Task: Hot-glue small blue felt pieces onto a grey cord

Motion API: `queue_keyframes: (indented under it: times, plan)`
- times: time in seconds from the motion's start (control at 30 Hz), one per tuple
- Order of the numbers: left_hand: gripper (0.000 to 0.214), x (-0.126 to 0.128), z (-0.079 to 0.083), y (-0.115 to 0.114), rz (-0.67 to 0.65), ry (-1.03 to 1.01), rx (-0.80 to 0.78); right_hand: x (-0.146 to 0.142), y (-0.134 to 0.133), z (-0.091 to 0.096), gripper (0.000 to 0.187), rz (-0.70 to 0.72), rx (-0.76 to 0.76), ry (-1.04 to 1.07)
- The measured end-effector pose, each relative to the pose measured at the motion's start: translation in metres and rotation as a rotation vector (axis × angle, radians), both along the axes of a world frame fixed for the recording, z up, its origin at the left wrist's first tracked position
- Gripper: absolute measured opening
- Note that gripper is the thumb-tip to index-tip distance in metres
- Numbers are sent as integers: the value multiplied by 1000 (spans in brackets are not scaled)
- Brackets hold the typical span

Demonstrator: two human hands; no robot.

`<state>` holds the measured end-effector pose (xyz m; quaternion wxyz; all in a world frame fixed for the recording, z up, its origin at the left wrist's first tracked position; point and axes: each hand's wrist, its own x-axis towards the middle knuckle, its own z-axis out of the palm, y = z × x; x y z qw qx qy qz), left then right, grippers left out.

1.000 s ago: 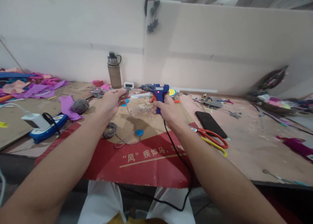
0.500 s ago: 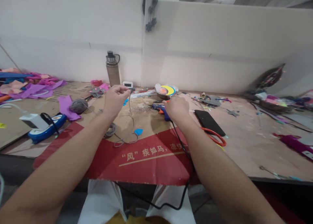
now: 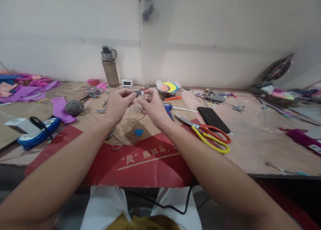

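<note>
My left hand (image 3: 120,104) pinches a small dark grey piece (image 3: 137,92), possibly felt; its exact shape is too small to tell. Close beside it, my right hand (image 3: 153,106) is closed, with thumb and fingers on grey yarn (image 3: 143,117) by that piece. The yarn hangs down from between the hands towards loose loops on the cardboard. Just right of my right hand lies a blue glue gun (image 3: 168,110) with a pale glue stick at its back, partly hidden by the hand. Below the hands rests a blue scrap (image 3: 138,132).
Scissors (image 3: 200,126) with red and yellow handles lie beside a black phone (image 3: 213,119). A yarn ball (image 3: 74,107), a blue power strip (image 3: 40,136) and purple scraps (image 3: 61,110) are left. A bottle (image 3: 110,69) and a metal bowl (image 3: 168,92) stand at the back.
My right hand has let go of the glue gun, leaving it on the table, and moved left to the yarn by my left hand. The view has shifted slightly, showing the scissors fully.
</note>
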<state>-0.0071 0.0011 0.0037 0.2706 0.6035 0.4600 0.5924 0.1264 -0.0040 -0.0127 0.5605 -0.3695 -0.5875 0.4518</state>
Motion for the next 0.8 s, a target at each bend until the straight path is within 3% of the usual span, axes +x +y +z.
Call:
queue_keyframes:
  times: [0.1,0.2,0.43,0.8]
  plan:
    - [10,2,-1,2,-99,-141,-79,6,1,2,14,-173,185,-175]
    - [12,4,-2,1,-175,-258,-162,8,2,4,5,-238,293,-249]
    - [9,5,-1,-1,-293,-415,-252,11,2,5,11,-283,333,-329]
    - [4,2,-1,0,-386,-461,-293,12,8,2,13,-309,338,-381]
